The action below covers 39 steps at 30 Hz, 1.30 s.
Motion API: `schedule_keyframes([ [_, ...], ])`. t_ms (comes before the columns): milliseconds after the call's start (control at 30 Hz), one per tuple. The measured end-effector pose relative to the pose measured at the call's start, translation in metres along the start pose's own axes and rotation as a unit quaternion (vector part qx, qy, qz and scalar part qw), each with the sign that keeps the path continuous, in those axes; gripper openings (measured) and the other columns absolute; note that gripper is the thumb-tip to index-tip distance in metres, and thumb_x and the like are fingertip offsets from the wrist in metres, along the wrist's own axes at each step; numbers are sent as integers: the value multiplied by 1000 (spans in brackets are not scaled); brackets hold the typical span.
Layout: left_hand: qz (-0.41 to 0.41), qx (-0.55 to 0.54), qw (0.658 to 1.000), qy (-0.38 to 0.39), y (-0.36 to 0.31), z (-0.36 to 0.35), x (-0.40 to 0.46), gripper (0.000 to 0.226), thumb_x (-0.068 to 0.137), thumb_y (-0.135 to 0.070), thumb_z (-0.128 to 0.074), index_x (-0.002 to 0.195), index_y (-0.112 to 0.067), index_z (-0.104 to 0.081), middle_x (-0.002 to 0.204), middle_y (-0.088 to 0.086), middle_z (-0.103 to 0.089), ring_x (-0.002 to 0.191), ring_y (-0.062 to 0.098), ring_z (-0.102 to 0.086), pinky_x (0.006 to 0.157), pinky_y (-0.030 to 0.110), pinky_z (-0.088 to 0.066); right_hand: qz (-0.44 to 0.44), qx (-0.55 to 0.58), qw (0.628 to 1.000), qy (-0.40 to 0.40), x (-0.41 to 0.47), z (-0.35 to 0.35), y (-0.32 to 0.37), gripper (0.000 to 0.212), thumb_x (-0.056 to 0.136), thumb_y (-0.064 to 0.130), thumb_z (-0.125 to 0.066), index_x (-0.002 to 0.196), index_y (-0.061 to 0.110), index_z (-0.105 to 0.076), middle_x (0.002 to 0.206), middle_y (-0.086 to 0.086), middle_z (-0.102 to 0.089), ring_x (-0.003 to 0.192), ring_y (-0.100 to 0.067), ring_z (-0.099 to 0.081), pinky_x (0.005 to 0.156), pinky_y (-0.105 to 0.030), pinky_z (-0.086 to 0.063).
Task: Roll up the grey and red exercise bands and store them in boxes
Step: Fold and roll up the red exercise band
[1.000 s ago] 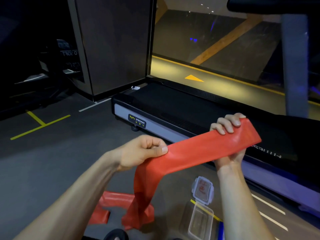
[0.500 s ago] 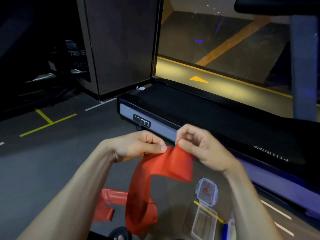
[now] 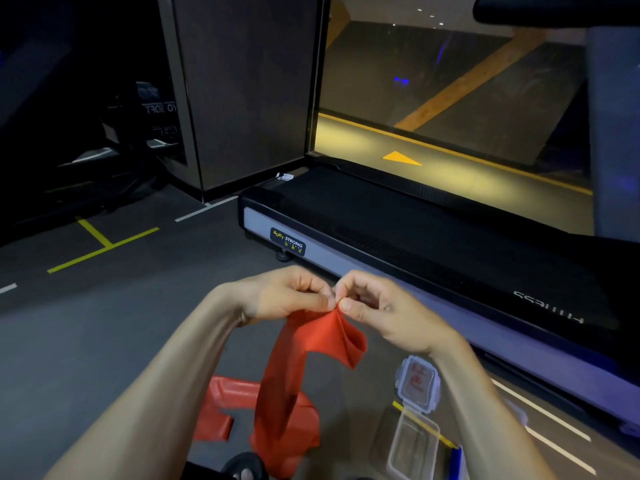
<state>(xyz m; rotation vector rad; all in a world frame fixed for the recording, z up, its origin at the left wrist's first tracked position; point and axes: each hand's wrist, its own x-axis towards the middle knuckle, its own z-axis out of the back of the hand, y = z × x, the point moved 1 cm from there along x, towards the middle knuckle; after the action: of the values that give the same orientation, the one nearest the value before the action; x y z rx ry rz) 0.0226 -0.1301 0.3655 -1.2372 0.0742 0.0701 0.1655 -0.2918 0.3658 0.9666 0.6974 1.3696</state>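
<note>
Together, both hands' fingers (image 3: 341, 308) pinching red band (image 3: 311, 341)

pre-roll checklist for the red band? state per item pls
1. Both hands on the band end: ok. Left hand and right hand pinch the red exercise band at the same spot.
2. End folded to start the roll: ok, a small fold hangs below the right hand.
3. Tail free to feed: cannot tell. It drops to the floor and lies bunched there.
4. Box ready: ok. Clear plastic box sits open on the floor, its lid lying beyond it.
5. Box empty: cannot tell, too dim.
6. Grey band located: not ok, none in view.
</note>
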Motion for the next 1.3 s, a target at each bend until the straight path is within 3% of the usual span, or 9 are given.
schedule_keyframes([
  [167,-11,0,1000,3,1,1,0,22,98,-27,-61,83,-11,-64,71,1,-46,66,8,-39,60,20,-33,7,-15,1000,-4,1,-1,1,3,102,13,-60,102,10,-60,96,1,-67,90,-4,-59,88,-21,-44],
  [233,-17,-5,1000,-1,1,0,1,22,100,-25,-61,84,-10,-64,71,2,-49,66,8,-42,61,20,-35,15,-9,1000,-13,2,0,3,2,101,12,-62,100,10,-62,93,-4,-68,85,-6,-58,81,-22,-45],
  [367,-19,-41,999,25,4,-3,2,14,102,-15,-56,94,-10,-66,81,-2,-67,74,10,-59,73,22,-48,38,90,992,-81,1,10,6,2,96,14,-63,94,14,-62,76,8,-60,68,-5,-52,62,-19,-42],
  [500,-6,-26,1000,13,13,-4,0,12,100,-11,-60,95,-5,-69,86,9,-69,79,19,-60,78,33,-49,53,322,926,-191,-5,32,4,16,89,27,-72,95,17,-61,84,-3,-59,67,-10,-55,60,-21,-48],
  [600,2,-27,999,-35,17,-3,-1,10,96,-13,-67,88,-10,-70,79,10,-65,77,22,-52,76,37,-41,60,408,881,-231,-10,42,-2,3,97,15,-57,95,16,-57,84,-2,-61,66,-10,-59,59,-22,-53],
  [767,-11,-37,996,-85,17,-5,2,11,84,-18,-80,87,-9,-74,78,8,-74,74,13,-62,74,28,-49,36,407,881,-239,-11,44,-3,21,83,26,-80,89,23,-60,80,4,-58,64,-8,-54,57,-23,-48],
  [900,-17,-43,994,-95,19,-7,4,13,84,-17,-82,86,-7,-74,79,14,-73,76,22,-60,76,38,-46,35,424,868,-257,-13,41,6,8,92,15,-57,86,21,-56,73,4,-56,58,-7,-54,54,-22,-51],
  [1200,-11,-53,994,-90,16,-7,4,19,76,-27,-82,85,-12,-75,77,9,-75,71,15,-62,71,33,-47,33,435,859,-267,-17,41,9,17,101,11,-47,88,19,-54,69,6,-54,55,-5,-53,52,-19,-50],
  [1300,-13,-50,994,-91,17,-5,4,13,78,-25,-84,83,-15,-76,76,8,-75,71,15,-62,72,35,-47,30,425,865,-265,-18,43,9,9,95,13,-50,88,19,-52,67,7,-54,54,-5,-52,51,-19,-49],
])
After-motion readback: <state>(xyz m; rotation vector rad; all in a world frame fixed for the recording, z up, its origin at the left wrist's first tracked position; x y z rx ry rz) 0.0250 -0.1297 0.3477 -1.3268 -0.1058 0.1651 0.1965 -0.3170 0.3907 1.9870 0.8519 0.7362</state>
